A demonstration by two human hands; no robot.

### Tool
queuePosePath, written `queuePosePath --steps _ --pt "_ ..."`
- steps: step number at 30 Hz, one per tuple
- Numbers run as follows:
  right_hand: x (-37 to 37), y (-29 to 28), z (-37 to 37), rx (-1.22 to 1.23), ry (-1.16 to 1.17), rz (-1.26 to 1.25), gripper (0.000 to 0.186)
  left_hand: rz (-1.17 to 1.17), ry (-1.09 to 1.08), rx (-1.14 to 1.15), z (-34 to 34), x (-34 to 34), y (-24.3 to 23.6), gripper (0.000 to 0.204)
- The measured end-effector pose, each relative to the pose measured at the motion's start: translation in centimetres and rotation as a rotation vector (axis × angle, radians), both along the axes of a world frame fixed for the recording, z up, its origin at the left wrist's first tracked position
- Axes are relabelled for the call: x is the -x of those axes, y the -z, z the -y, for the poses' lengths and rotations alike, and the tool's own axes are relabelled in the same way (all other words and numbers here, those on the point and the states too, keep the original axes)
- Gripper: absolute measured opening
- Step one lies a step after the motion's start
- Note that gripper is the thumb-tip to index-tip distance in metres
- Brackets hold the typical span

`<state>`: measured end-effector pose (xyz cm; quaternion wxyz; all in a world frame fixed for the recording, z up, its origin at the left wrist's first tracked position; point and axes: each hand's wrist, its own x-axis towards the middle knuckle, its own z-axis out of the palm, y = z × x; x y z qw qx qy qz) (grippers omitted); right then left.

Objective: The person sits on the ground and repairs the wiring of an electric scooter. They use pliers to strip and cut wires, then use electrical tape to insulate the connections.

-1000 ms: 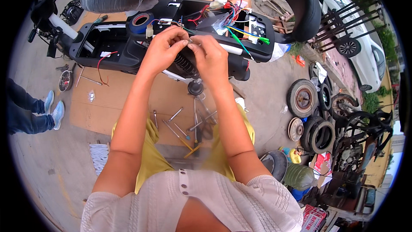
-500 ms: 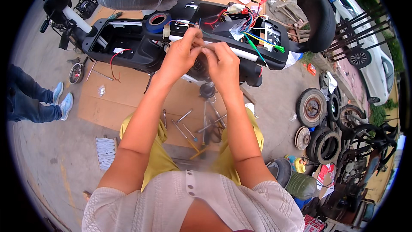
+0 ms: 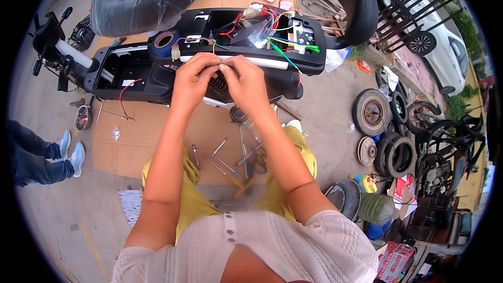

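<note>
In the head view, your left hand (image 3: pixel 192 79) and right hand (image 3: pixel 245 81) meet at their fingertips, thumbs and fingers curled in to a small gap at most; whether either pinches something tiny, you cannot tell from here, since the fingers hide it. Both are over the near side of the long black plastic scooter body (image 3: pixel 157 85), which lies across the upper middle, just in front of its glossy white side bar (image 3: pixel 270 63). Below your fingers shows a black coil spring (image 3: pixel 219 86). To the left of your hands, a blue roll of tape (image 3: pixel 164 43) rests on the body; to the right, a tangle of red, blue, yellow and green wires (image 3: pixel 270 18) spills out of its open top. Beyond it sits a dark, plastic-wrapped rounded seat (image 3: pixel 152 8). Under your forearms, a flat brown cardboard sheet (image 3: pixel 141 149) carries slim silver metal tools (image 3: pixel 219 147). At your far left stand another person's blue-jeaned legs (image 3: pixel 39 144).
</note>
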<state>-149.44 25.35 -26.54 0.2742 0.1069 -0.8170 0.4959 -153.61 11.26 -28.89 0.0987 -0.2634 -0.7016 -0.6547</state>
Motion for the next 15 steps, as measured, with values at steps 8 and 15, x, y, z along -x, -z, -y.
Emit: queuePosePath --steps 8,15 --pt "-3.5 -6.5 -7.1 -0.034 0.597 -0.068 0.016 0.202 0.041 -0.292 -0.1 0.3 0.3 0.01" --pt "-3.2 -5.3 -9.7 -0.327 0.67 0.059 0.021 0.236 0.036 -0.284 0.0 0.0 0.4 0.01"
